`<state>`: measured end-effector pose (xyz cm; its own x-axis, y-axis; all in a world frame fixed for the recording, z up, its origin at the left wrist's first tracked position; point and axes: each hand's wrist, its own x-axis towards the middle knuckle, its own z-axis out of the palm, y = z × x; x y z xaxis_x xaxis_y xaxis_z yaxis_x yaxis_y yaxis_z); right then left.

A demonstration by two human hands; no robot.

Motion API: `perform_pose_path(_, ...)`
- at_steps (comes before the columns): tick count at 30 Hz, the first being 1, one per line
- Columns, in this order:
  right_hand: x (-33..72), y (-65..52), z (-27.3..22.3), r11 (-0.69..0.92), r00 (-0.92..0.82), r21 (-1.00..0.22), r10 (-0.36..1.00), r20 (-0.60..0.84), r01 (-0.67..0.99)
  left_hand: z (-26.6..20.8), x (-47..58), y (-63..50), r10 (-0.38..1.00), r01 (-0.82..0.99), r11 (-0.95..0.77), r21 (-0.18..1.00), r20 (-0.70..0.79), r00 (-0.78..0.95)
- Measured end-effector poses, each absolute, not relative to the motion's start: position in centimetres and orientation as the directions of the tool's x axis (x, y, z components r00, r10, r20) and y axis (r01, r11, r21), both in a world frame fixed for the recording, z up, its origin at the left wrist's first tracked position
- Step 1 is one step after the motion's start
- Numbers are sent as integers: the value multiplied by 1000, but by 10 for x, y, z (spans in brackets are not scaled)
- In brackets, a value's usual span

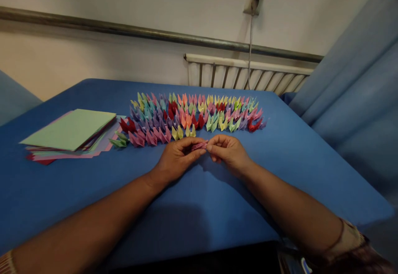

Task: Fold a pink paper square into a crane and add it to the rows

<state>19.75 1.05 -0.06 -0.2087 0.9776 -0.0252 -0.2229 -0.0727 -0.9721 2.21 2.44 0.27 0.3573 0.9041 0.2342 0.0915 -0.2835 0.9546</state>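
Observation:
Between my two hands is a small piece of folded pink paper (pixel 199 145), held just above the blue table. My left hand (pixel 178 158) is closed on its left part, thumb below and forefinger on top. The fingertips of my right hand (pixel 228 151) pinch its right end. Parts of the paper are hidden by my fingers. Right behind my hands stand rows of folded paper cranes (pixel 186 118) in pink, red, yellow, green, blue and purple. The nearest ones are two yellow cranes (pixel 190 131).
A stack of coloured paper sheets (pixel 71 131), light green on top, lies on the left of the blue table (pixel 295 174). Behind the table are a wall rail (pixel 139 31), a radiator (pixel 248 64) and a socket with a cord (pixel 255 0). A blue curtain (pixel 348 79) hangs at right.

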Motion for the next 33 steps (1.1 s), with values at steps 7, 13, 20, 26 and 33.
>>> perform_pose_path(7,195,8,0,-44,-173,-979,985,-10,-197,4,23,25,916,67,-283,957,249,315)
perform_pose_path(13,197,9,0,-105,-238,-972,970,-53,-209,3,24,26,939,8,-183,983,172,298)
perform_pose_path(20,197,8,3,-128,-238,-974,968,-81,-188,1,23,27,940,-17,-131,991,130,314)
perform_pose_path(26,195,6,2,-55,-219,-987,975,-21,-150,3,23,27,943,-86,-80,993,104,316)
perform_pose_path(33,191,1,3,9,-159,-990,987,31,-143,2,24,26,942,-164,-13,986,67,329)
